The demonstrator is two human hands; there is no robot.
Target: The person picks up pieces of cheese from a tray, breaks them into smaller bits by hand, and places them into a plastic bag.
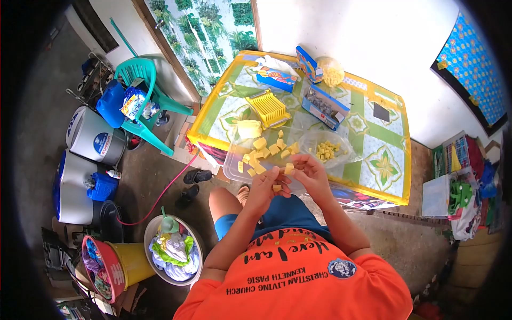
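Observation:
Yellow cubes [260,144] lie in a clear plastic tray [230,166] at the table's near edge, beside a larger yellow block [249,129]. My left hand [266,188] is closed around a small yellow piece [277,188] just in front of the tray. Close to its right, my right hand [311,176] pinches another yellow piece [289,168] between its fingers. Smaller yellow bits [327,151] fill part of a clear round container [349,153] behind my right hand. Farther back rests a yellow ridged slicer-like tray [268,108].
On the table [397,198] are a blue box [276,79], an open blue box [324,108] with dark contents, an upright blue box [308,64] and a bowl of pale pieces [332,72]. A green chair [140,68] and laundry basin [198,240] stand at the left.

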